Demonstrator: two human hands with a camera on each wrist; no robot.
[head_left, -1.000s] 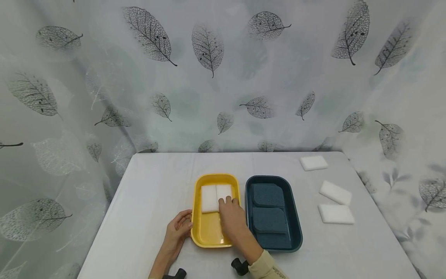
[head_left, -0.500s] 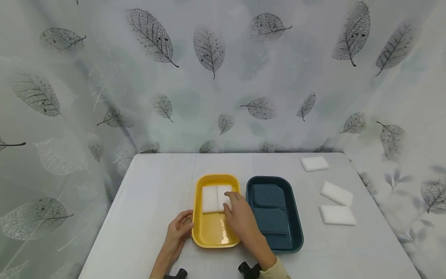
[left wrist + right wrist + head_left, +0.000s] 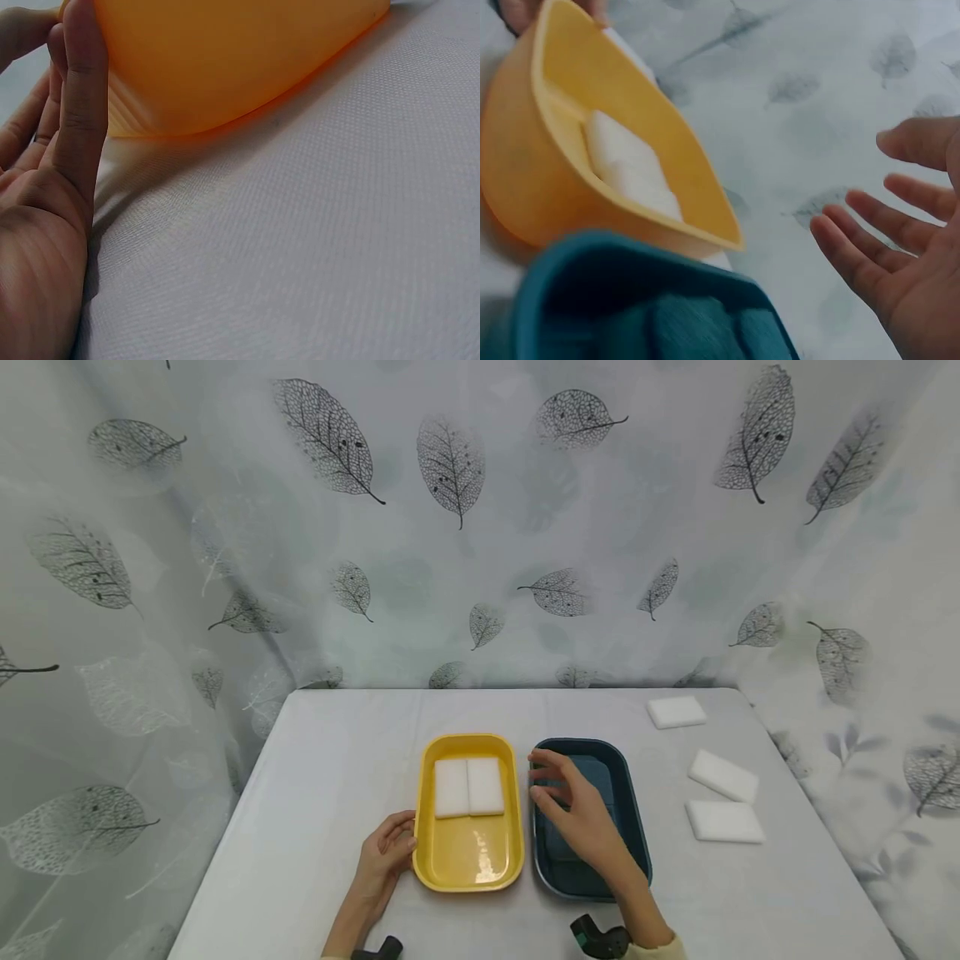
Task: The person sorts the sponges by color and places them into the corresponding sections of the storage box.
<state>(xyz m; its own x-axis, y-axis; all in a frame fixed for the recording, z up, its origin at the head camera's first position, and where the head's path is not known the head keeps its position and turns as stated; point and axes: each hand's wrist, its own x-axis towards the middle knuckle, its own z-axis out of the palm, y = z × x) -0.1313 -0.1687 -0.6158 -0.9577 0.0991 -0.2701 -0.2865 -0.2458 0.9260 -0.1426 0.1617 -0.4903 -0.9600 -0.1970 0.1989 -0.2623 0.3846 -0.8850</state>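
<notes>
My left hand [image 3: 384, 860] holds the left side of the yellow tray [image 3: 468, 864]; the left wrist view shows its thumb at the rim and a finger [image 3: 81, 112] along the outer wall. Inside the tray, toward its far end, two white sponges [image 3: 452, 789] lie side by side. Over the dark blue tray [image 3: 640, 827] hovers my right hand [image 3: 581, 818], its fingers spread and loosely bent, holding nothing. Blue textured blocks [image 3: 694, 326] lie in that tray, partly hidden by the hand in the head view.
Three more white sponges lie on the right of the white table: one at the back [image 3: 677, 712], one tilted [image 3: 723, 775], one nearer [image 3: 725, 822]. A leaf-patterned curtain [image 3: 450, 568] hangs behind the table.
My right hand has let go of the right-hand sponge in the yellow tray and moved right, over the dark blue tray. The left hand stays at the yellow tray's side.
</notes>
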